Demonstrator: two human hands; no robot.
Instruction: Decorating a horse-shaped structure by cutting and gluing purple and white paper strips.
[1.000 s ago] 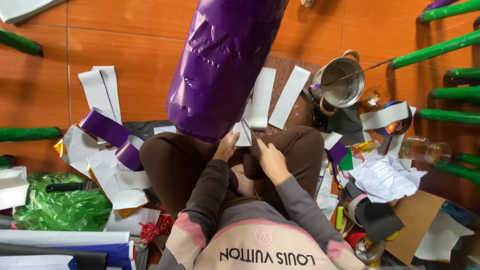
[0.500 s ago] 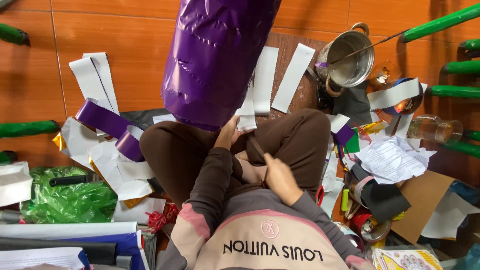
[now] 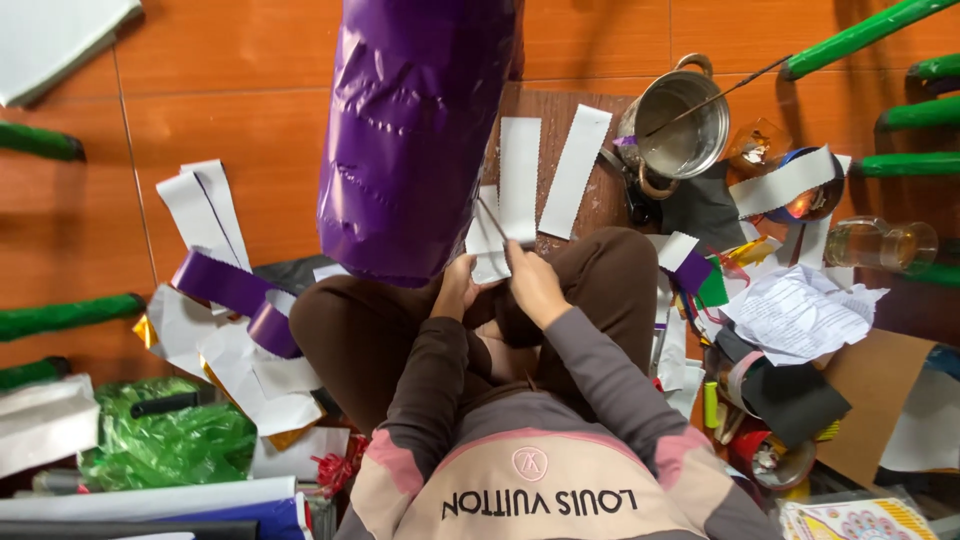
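I sit cross-legged on an orange tiled floor. A large shiny purple foil-wrapped cylinder (image 3: 420, 130) stands tilted just beyond my knees. My left hand (image 3: 455, 290) is closed on a small white paper piece (image 3: 488, 262) at the cylinder's lower edge. Right beside it, my right hand (image 3: 535, 285) pinches a thin dark tool (image 3: 492, 220) that points up across the paper. Two long white paper strips (image 3: 520, 170) lie on a brown board (image 3: 560, 105) behind my hands.
A steel pot (image 3: 680, 125) with a thin rod sits at the back right, near a glass jar (image 3: 880, 245), crumpled paper (image 3: 800, 310) and cardboard (image 3: 870, 390). Purple and white strips (image 3: 225, 285) and a green plastic bag (image 3: 160, 450) lie left. Green poles (image 3: 860, 30) cross both sides.
My right hand dropped to my lap half a second ago and has come back up beside the left hand at the paper piece. The view shifted slightly closer to the cylinder.
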